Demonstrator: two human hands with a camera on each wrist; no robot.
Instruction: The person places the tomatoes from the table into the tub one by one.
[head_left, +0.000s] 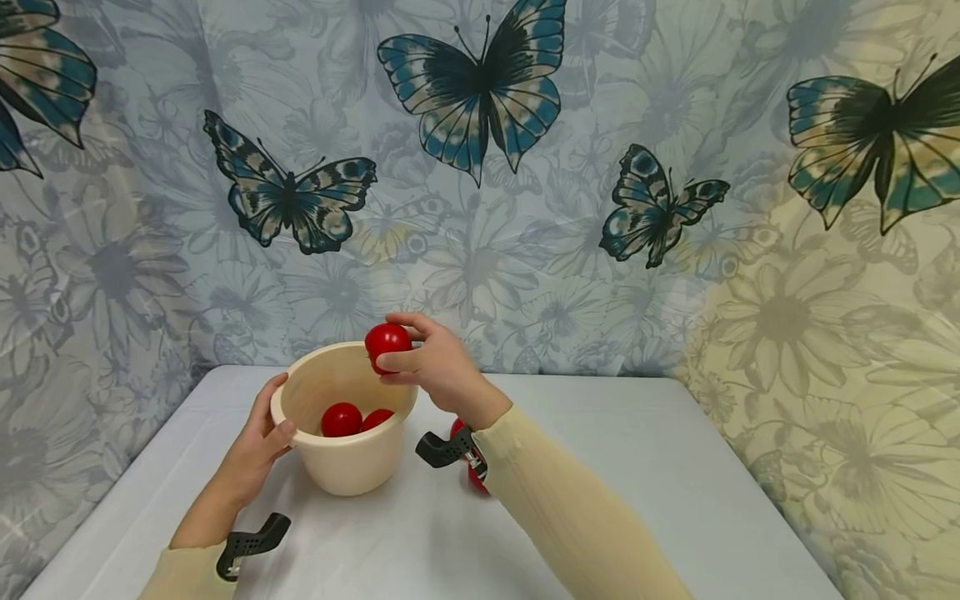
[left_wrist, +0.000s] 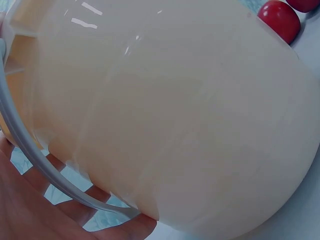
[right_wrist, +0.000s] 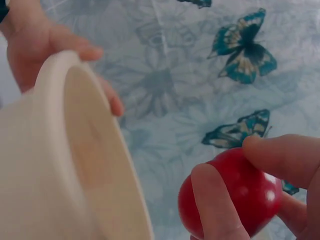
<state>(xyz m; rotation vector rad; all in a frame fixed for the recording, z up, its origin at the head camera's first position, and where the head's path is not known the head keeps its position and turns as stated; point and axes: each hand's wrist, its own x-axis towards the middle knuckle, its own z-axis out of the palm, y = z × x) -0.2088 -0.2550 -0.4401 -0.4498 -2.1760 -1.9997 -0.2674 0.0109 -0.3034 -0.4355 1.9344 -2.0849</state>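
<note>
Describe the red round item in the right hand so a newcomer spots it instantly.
On the white table stands a cream bucket. Near its rim, the right hand pinches a glossy red round item. It alone is held, unlike the red items inside the bucket and those on the table.
</note>
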